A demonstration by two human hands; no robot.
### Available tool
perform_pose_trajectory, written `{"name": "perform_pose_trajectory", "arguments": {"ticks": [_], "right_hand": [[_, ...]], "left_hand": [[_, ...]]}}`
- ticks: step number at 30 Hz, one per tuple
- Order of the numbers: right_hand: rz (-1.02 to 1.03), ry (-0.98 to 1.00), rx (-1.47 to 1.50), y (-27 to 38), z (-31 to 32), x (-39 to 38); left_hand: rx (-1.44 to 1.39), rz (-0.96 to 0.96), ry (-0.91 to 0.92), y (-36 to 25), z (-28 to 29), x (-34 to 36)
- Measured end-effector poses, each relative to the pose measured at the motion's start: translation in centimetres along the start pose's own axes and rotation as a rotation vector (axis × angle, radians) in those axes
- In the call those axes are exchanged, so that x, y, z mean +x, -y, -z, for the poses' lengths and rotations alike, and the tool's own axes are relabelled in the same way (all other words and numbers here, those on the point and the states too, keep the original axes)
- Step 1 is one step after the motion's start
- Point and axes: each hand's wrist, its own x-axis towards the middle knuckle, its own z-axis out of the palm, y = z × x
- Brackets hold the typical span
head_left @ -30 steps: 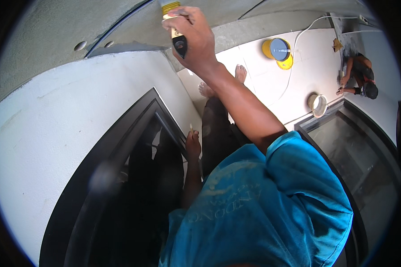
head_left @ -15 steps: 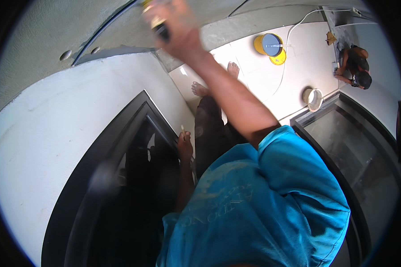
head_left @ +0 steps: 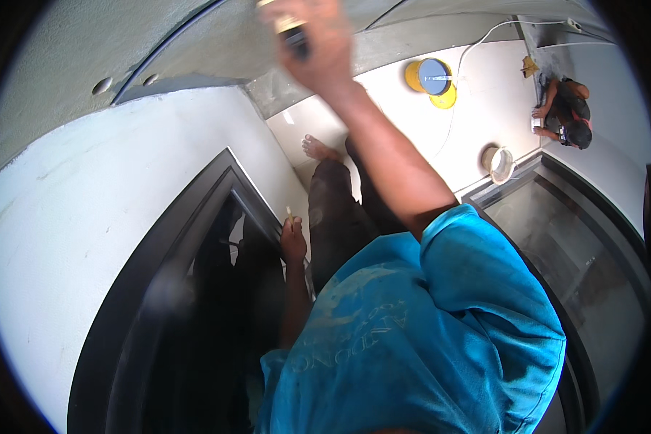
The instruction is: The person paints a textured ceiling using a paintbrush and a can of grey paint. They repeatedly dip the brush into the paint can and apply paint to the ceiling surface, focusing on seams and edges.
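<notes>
My right hand (head_left: 322, 43) is raised to the top edge of the view and shut on a small tool with a yellow and black handle (head_left: 294, 32), which is blurred by motion. It is held against the grey surface (head_left: 195, 43) above the white wall (head_left: 87, 210). My left hand (head_left: 293, 244) hangs low against the edge of the black door frame (head_left: 217, 195). A small pale thing (head_left: 289, 213) shows at its fingertips; whether the hand grips it is unclear. My blue shirt (head_left: 412, 340) fills the lower middle, and my bare foot (head_left: 318, 148) stands on the white floor.
A yellow and blue round container (head_left: 431, 77) sits on the floor with a white cable (head_left: 477, 43) running past it. A roll of tape (head_left: 498, 162) lies near a dark glass door (head_left: 564, 246). Another person (head_left: 568, 116) crouches at the far right.
My right hand with the tool has gone up and a little left, reaching the top edge of the view. My left hand stays at the door frame.
</notes>
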Motion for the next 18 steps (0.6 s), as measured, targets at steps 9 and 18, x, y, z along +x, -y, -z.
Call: {"name": "perform_pose_trajectory", "arguments": {"ticks": [9,18], "right_hand": [[0.088,0.019,-0.059,-1.4,4.2,2.2],[0.109,-0.037,-0.136,-2.1,5.4,3.5]], "left_hand": [[-0.013,-0.012,0.066,-1.8,0.0,-0.8],[-0.028,-0.023,0.040,-1.2,-0.2,-0.3]]}}
